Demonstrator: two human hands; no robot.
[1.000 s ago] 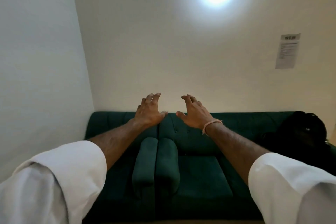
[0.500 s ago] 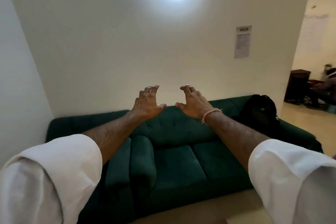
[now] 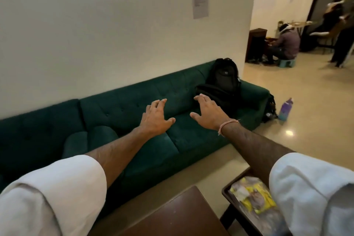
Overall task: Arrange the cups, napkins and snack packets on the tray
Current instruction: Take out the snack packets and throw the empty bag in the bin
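My left hand (image 3: 156, 118) and my right hand (image 3: 207, 114) are stretched out in front of me, palms down and fingers spread, with nothing in them. They hover in the air in front of a green sofa. At the bottom right, several snack packets (image 3: 252, 196), yellow and clear, lie on a dark tray-like surface (image 3: 226, 190), partly hidden by my right sleeve. No cups or napkins are in view.
A dark brown table (image 3: 182, 214) sits at the bottom middle. The green sofa (image 3: 118, 113) runs along the wall with a black backpack (image 3: 223, 82) on its right end. A purple bottle (image 3: 285, 109) stands on the floor. People sit and stand at the far right.
The view has swung down and to the right: the ceiling light has left the frame, and the table, snack packets and far room have come in. Both hands stay outstretched and spread.
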